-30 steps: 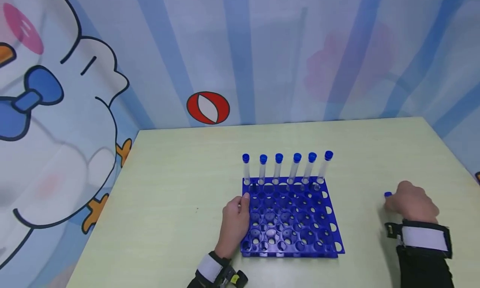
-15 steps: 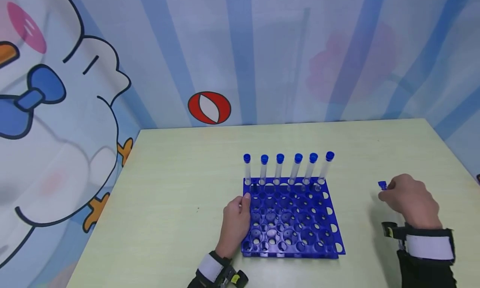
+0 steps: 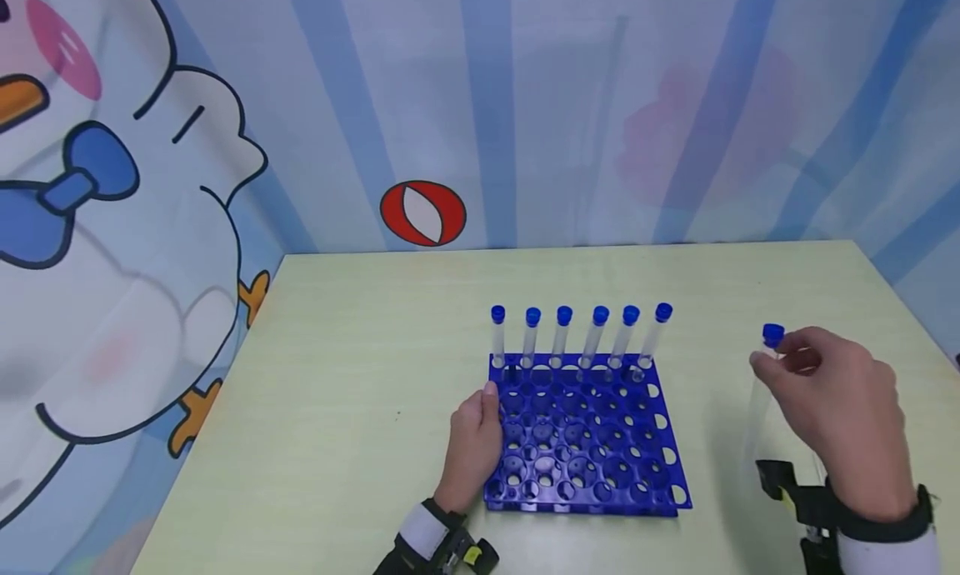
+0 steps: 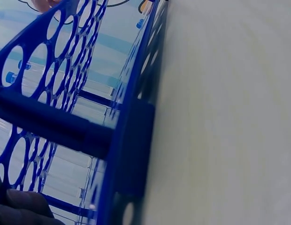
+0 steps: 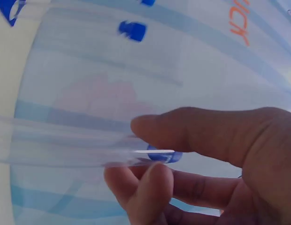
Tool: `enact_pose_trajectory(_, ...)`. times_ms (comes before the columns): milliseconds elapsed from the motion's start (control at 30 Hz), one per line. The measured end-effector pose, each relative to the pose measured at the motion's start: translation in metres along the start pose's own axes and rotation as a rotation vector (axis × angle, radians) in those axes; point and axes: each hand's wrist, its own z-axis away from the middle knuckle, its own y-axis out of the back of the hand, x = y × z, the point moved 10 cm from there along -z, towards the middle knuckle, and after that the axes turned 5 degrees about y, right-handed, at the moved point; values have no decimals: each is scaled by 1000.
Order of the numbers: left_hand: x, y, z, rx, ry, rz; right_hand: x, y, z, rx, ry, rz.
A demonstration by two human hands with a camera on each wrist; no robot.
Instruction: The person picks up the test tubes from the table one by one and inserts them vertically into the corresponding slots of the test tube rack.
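Note:
A blue plastic test tube rack [image 3: 592, 429] stands on the table, with a row of clear capped test tubes [image 3: 558, 342] upright or slightly tilted along its back edge. My left hand [image 3: 474, 446] grips the rack's left side, thumb on top. In the left wrist view, fingers [image 4: 26, 208] show at the edge of the rack [image 4: 51, 124]. To the right of the rack, my right hand [image 3: 847, 400] pinches a clear test tube [image 3: 756, 417] just below its blue cap [image 3: 772, 335]. That tube [image 5: 56, 143] extends away from the thumb and fingertips in the right wrist view.
The pale table [image 3: 360, 342] extends around the rack on both sides. A wall covering [image 3: 555, 125] with blue stripes and cartoon figures rises behind it and along the left. Each wrist wears a strapped camera.
My right hand has raised the test tube off the table on the right and turned it from lying to nearly upright, cap up. The left hand stays on the rack.

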Motion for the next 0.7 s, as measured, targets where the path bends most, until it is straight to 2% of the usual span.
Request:
enact_pose_trajectory(133,-3,0,0,-6,16,13,-17,7,12,56,23,-34)
enact_pose_trajectory(300,-4,0,-1,-10,27,14,-44,9,26,86,100,-113)
enact_pose_trajectory(533,-3,2,-2,-3,14,6,-95,6,47,172,326,-244)
enact_pose_trajectory(700,-4,1,-1,-5,8,46,-132,-5,58,211,496,-356)
